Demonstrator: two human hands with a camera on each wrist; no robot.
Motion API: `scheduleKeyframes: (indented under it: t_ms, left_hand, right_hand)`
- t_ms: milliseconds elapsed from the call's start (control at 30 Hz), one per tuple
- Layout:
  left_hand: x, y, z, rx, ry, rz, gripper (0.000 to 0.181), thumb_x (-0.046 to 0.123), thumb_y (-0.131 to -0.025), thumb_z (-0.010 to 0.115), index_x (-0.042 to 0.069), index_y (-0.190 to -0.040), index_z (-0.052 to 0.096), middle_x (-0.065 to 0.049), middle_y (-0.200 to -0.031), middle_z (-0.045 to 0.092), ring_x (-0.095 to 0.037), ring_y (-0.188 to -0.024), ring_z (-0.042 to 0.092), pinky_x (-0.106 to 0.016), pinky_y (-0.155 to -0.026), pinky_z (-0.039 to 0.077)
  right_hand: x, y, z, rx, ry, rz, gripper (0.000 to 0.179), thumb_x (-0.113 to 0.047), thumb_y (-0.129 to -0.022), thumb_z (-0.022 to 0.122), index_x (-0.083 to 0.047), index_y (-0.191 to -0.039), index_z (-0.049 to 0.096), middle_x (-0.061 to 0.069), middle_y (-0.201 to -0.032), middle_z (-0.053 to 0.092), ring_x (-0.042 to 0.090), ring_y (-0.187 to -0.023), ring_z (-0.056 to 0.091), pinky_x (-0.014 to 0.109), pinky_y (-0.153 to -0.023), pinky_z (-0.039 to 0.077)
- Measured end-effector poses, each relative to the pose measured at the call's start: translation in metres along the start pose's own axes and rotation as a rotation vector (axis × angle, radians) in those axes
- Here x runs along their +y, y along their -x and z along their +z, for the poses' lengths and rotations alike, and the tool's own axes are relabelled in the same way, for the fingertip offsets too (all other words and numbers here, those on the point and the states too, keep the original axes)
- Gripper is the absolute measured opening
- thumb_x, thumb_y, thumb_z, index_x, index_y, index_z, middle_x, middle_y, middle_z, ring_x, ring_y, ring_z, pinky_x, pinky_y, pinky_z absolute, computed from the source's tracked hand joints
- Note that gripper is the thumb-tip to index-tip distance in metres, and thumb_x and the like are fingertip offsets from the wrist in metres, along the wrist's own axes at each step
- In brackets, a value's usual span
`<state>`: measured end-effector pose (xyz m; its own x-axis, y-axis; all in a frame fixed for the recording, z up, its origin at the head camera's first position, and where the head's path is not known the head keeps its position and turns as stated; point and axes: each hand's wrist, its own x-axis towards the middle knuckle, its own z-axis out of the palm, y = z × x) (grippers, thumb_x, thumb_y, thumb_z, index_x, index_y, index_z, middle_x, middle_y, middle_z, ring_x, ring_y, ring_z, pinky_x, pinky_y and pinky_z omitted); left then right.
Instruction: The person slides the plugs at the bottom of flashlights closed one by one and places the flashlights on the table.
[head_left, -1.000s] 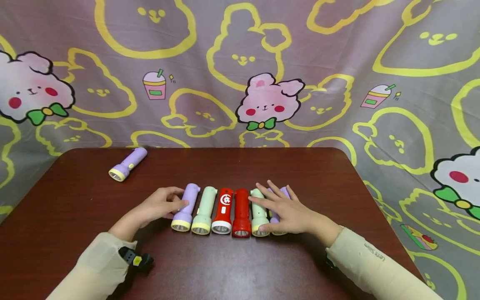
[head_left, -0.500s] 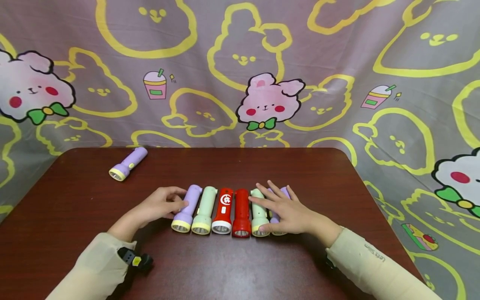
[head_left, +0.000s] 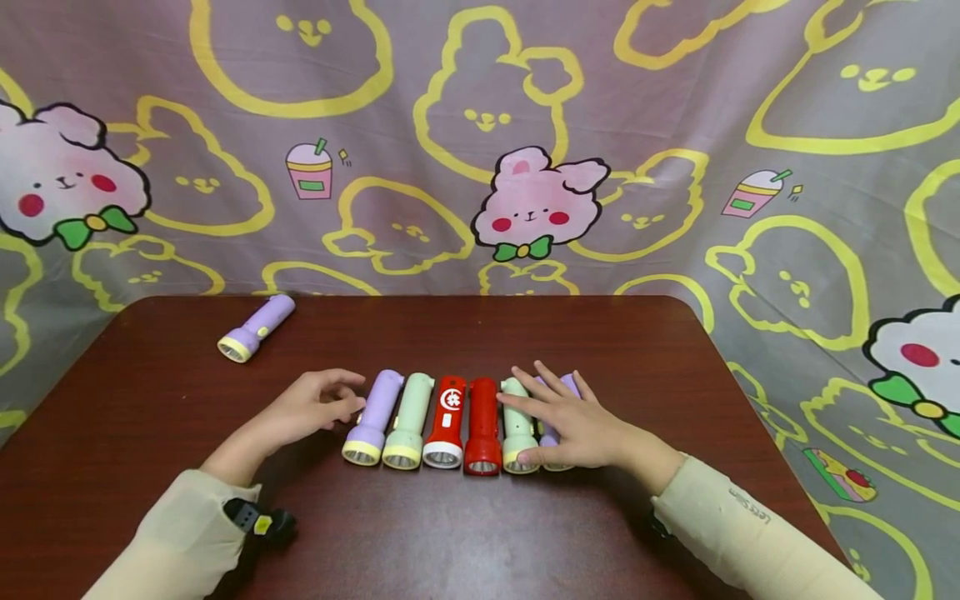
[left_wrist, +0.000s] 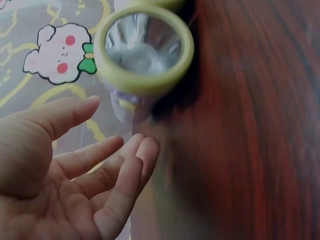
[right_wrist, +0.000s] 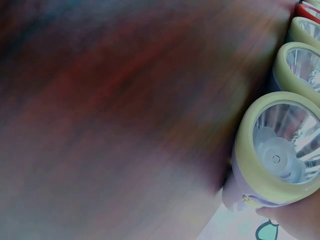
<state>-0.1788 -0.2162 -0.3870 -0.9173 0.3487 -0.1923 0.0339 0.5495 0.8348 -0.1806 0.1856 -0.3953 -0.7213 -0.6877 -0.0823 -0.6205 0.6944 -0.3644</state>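
Several flashlights lie side by side in a row. In the head view the row starts at the left with a purple flashlight, then a light green flashlight. A white-rimmed red flashlight and an all-red flashlight follow, then another light green flashlight. Purple flashlights at the right end are partly covered by my right hand, which rests there with fingers spread. My left hand, empty with fingers loosely bent, is just left of the row; the left wrist view shows it apart from the purple one.
Another purple flashlight lies alone at the table's far left, angled. The dark wooden table ends at a patterned cloth hanging behind it and at the right side.
My left hand has let go of the leftmost purple flashlight and moved slightly left. That flashlight's back end has shifted a little to the right. My right hand stays in place.
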Motion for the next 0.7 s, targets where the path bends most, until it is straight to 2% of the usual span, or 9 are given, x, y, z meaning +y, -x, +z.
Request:
scheduleKeyframes:
  t_ms: [233,433,600,700]
  left_hand:
    - [-0.004,0.008,-0.017,0.142,-0.083,0.019,0.04,0.017,-0.098,0.063,-0.005,-0.13,0.058,-0.017,-0.102,0.069,-0.017,-0.082,0.065,-0.026,-0.065,0.051]
    - [-0.013,0.011,-0.034,0.289,-0.246,0.064,0.032,0.016,-0.096,0.065,-0.003,-0.122,0.064,-0.017,-0.101,0.071,-0.014,-0.081,0.061,-0.023,-0.064,0.047]
    - [-0.022,0.014,-0.053,0.4,-0.355,0.066,0.03,0.015,-0.095,0.067,-0.003,-0.118,0.065,-0.02,-0.101,0.071,-0.027,-0.088,0.064,-0.028,-0.067,0.045]
    - [-0.028,0.014,-0.066,0.462,-0.399,0.045,0.031,0.015,-0.093,0.068,-0.002,-0.119,0.065,-0.023,-0.103,0.07,-0.039,-0.093,0.065,-0.032,-0.068,0.045]
  right_hand:
    - [0.0,0.0,-0.001,0.002,0.009,-0.001,0.078,-0.067,-0.085,0.061,-0.04,-0.153,0.034,0.004,-0.168,0.017,0.041,-0.153,0.01,0.08,-0.109,0.008]
    - [0.0,0.0,0.0,0.002,0.005,-0.001,0.078,-0.067,-0.085,0.06,-0.04,-0.153,0.034,0.004,-0.168,0.017,0.041,-0.153,0.01,0.08,-0.109,0.007]
    - [0.0,0.0,-0.001,-0.002,0.003,0.0,0.078,-0.066,-0.085,0.061,-0.039,-0.153,0.034,0.004,-0.168,0.017,0.041,-0.153,0.009,0.08,-0.109,0.006]
    - [-0.001,0.0,-0.002,-0.002,0.004,0.001,0.078,-0.066,-0.085,0.062,-0.039,-0.153,0.035,0.004,-0.168,0.016,0.041,-0.153,0.009,0.08,-0.109,0.006]
